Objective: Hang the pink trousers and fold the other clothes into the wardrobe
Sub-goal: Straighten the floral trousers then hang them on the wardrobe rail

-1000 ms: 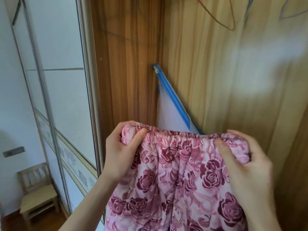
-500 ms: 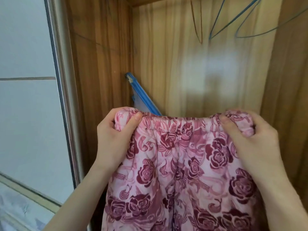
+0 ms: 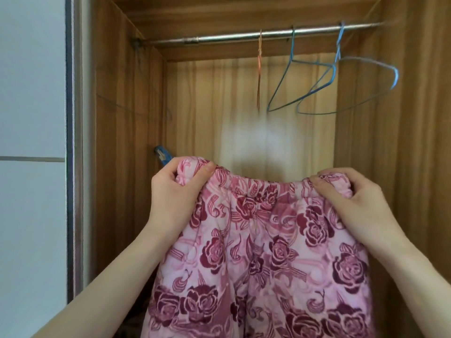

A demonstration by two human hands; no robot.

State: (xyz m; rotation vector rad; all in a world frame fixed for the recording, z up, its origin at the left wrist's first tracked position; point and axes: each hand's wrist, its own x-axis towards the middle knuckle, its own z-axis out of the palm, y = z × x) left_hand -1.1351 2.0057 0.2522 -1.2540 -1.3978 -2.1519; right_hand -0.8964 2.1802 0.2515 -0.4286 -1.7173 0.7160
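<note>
Got the pink trousers [image 3: 258,252] held up in front of the open wardrobe [image 3: 122,142], waistband on top and the rose print facing me, legs hanging down out of view. My left hand [image 3: 174,198] has a tight grip on the left end of the waistband, thumb over the front and fingers curled round behind the bunched fabric. My right hand [image 3: 358,203] is doing the same on the right end, fabric scrunched up in the fist.

Above them the metal rail [image 3: 244,36] runs across the top of the wardrobe, well clear of the waistband. Hanging on it: one thin orange wire hanger [image 3: 259,69] seen edge-on, and to its right two blue wire hangers [image 3: 346,89] overlapping each other. Something blue [image 3: 162,154] pokes out just beside my left hand, can't tell what. A white sliding door [image 3: 31,142] is off to the left.
</note>
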